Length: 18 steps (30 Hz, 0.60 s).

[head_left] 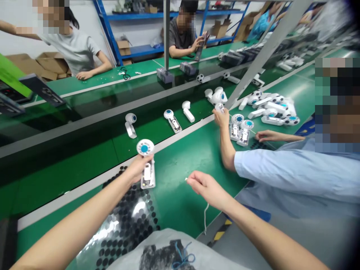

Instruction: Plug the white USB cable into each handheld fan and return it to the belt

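My left hand [137,168] is closed around a white handheld fan [147,176] over the near green bench. The fan's round head with a blue centre points up, and its opened handle shows the parts inside. To the right, my right hand [204,185] pinches a thin white cord [205,219], whose small pale tip sticks out left of the fingertips. The cord's other end hangs below that hand toward the bench edge. Fan and cord tip are apart. Under my left forearm lies a clear sheet of round black stickers [128,210].
Several white fans, such as one opened fan [173,120], lie on the dark green conveyor [92,161]. At the right, a co-worker's blue sleeve [261,163] reaches across beside two opened fans [240,129] and a fan pile [271,107]. A slanted grey post [261,52] crosses the view.
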Tool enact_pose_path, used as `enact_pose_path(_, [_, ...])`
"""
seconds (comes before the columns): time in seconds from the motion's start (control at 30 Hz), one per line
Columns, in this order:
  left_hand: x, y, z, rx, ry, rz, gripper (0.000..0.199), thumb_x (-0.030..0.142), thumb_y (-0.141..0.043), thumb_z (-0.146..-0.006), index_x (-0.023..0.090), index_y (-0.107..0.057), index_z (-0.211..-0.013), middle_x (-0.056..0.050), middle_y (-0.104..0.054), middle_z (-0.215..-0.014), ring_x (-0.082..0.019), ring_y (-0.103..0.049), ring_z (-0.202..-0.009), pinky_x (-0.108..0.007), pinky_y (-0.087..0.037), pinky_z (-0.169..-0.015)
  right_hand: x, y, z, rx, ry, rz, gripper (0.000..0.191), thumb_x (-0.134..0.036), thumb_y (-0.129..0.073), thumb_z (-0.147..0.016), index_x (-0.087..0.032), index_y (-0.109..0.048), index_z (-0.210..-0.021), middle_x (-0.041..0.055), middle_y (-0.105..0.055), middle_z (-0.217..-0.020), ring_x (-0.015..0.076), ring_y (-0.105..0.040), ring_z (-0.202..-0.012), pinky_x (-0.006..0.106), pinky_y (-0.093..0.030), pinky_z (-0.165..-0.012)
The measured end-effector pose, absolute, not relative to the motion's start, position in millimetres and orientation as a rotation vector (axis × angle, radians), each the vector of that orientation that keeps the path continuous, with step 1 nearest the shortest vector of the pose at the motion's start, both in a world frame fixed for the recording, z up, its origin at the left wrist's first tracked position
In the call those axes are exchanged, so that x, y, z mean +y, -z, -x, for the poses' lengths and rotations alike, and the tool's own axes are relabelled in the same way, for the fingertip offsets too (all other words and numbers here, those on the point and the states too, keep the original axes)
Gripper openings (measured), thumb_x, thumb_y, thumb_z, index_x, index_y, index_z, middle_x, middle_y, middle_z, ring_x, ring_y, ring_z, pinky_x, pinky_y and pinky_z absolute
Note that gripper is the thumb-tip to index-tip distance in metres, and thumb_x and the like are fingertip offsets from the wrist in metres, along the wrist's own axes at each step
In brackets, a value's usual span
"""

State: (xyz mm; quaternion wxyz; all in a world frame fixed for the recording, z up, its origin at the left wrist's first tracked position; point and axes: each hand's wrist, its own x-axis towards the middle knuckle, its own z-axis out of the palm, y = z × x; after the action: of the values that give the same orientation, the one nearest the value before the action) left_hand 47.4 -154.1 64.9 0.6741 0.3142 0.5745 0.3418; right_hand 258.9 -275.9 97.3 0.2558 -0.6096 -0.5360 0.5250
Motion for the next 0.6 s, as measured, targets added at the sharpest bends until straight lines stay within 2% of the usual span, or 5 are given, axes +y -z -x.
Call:
enact_pose_path(0.23, [-144,-18,-183,1.168,-0.584,-0.794,0.019,0.024,-0.066,-0.068,0.015,-0.050,-0.061,-0.002,-0.053,-0.055,-0.013,-0.052,-0.054,-0.027,-0.045,-0.058,-260,-60,-234,-1.496,-1.141,1.642,0.022,-0.031,-0.037,-0.090,-0.020,-0.048,-0.075,-0.0006,-0.053,-0.068,0.0136,-0.048,-0.064,0.026,-0.037,-0.063])
enact_pose_path(0.37, [-120,-12,-196,1.288,-0.485,-0.950,0.023,0.019,-0.076,-0.052,0.012,-0.056,-0.061,-0.009,-0.060,-0.063,-0.023,-0.059,-0.065,-0.035,-0.046,-0.063,-235,-17,-251,-1.406,-1.006,1.773,0.018,-0.030,-0.041,-0.086,-0.019,-0.048,-0.073,0.0046,-0.053,-0.079,0.0194,-0.048,-0.080,0.033,-0.036,-0.077])
enact_pose_path(0.43, [-96,-18,-172,1.399,-0.549,-1.062,0.030,0.017,-0.078,-0.048,0.013,-0.059,-0.070,-0.012,-0.062,-0.079,-0.028,-0.059,-0.081,-0.037,-0.045,-0.073,-227,3,-266,-1.362,-1.057,1.798,0.021,-0.033,-0.042,-0.084,-0.019,-0.047,-0.070,0.0045,-0.051,-0.075,0.0197,-0.046,-0.077,0.034,-0.036,-0.075])
enact_pose_path(0.5, [-62,-28,-137,1.546,-0.700,-1.169,0.040,0.019,-0.076,-0.053,0.015,-0.059,-0.089,-0.014,-0.056,-0.108,-0.031,-0.050,-0.107,-0.037,-0.039,-0.088,-222,18,-278,-1.328,-1.152,1.790,0.027,-0.040,-0.043,-0.083,-0.019,-0.046,-0.067,0.0016,-0.047,-0.068,0.0175,-0.045,-0.070,0.031,-0.036,-0.068])
enact_pose_path(0.6, [-6,-42,-83,1.801,-0.905,-1.205,0.064,0.023,-0.071,-0.062,0.019,-0.042,-0.119,-0.016,-0.024,-0.139,-0.035,-0.013,-0.132,-0.042,-0.026,-0.100,-219,29,-289,-1.273,-1.314,1.749,0.035,-0.051,-0.044,-0.081,-0.019,-0.047,-0.069,-0.0038,-0.038,-0.058,0.0125,-0.038,-0.056,0.025,-0.032,-0.053])
